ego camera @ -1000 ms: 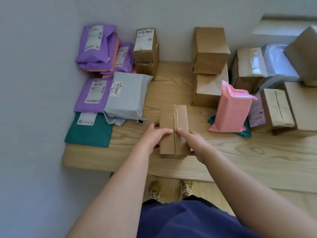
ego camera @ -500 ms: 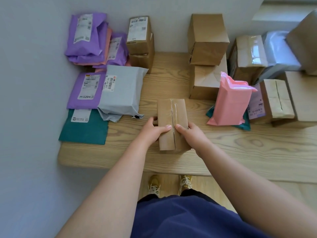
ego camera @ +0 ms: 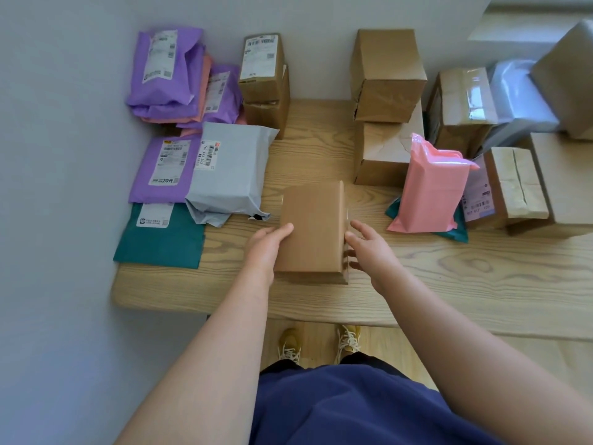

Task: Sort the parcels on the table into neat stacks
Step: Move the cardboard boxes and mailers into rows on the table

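The sorting is partly done, judging by the layout. Soft bags sit at the left end of the table (ego camera: 449,271): a pile of purple bags (ego camera: 163,75) at the far corner, with a grey bag (ego camera: 231,168) and a green bag (ego camera: 160,239) nearer. Cardboard is gathered further right, in a small box stack (ego camera: 263,72) and a bigger box stack (ego camera: 385,75). A pink bag (ego camera: 430,184) leans among loose boxes on the right, apparently unsorted.

The brown box (ego camera: 311,226) in hand is at the middle of the near edge, tipped up on one side, probably being turned to check it before stacking. The left hand (ego camera: 266,245) holds its left side, thumb laid on the upper face and fingers hidden behind. The right hand (ego camera: 369,248) is spread wide at the right side, holding nothing. Blur hides whether its fingertips touch.
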Demonstrator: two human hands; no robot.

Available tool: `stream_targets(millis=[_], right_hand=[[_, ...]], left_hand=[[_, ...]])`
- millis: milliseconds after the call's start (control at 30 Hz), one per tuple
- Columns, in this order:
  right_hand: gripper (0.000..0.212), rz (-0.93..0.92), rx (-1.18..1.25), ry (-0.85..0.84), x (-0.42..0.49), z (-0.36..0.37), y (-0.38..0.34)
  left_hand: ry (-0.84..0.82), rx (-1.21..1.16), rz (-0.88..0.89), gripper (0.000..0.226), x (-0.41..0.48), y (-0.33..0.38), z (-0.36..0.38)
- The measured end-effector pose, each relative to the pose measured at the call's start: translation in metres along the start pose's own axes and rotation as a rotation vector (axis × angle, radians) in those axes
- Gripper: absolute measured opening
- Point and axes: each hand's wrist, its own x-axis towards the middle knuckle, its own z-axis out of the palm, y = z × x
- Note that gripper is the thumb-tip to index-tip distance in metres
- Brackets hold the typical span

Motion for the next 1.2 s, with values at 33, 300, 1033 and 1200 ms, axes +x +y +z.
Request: stream_targets(millis=[33, 300, 1033, 1200], right_hand=[[0.044, 0.002, -0.005, -0.011, -0.001, 0.001, 0.0], [0.055, -0.004, -0.07, -0.063, -0.004, 0.0, 0.007], [0.044, -0.014, 0.028, -0.121, 0.007, -0.007, -0.003], [0.051, -0.05, -0.035, -0.139, 0.006, -0.006, 0.0]], left_hand=[[-0.004, 0.042, 0.032, 0.038, -0.001, 0.001, 0.001], [-0.046, 0.112, 0.059, 0.039, -0.004, -0.009, 0.008], [-0.125, 0.169, 0.093, 0.046, -0.008, 0.0, 0.018], [-0.151, 0.244, 0.145, 0.053, -0.005, -0.002, 0.017]])
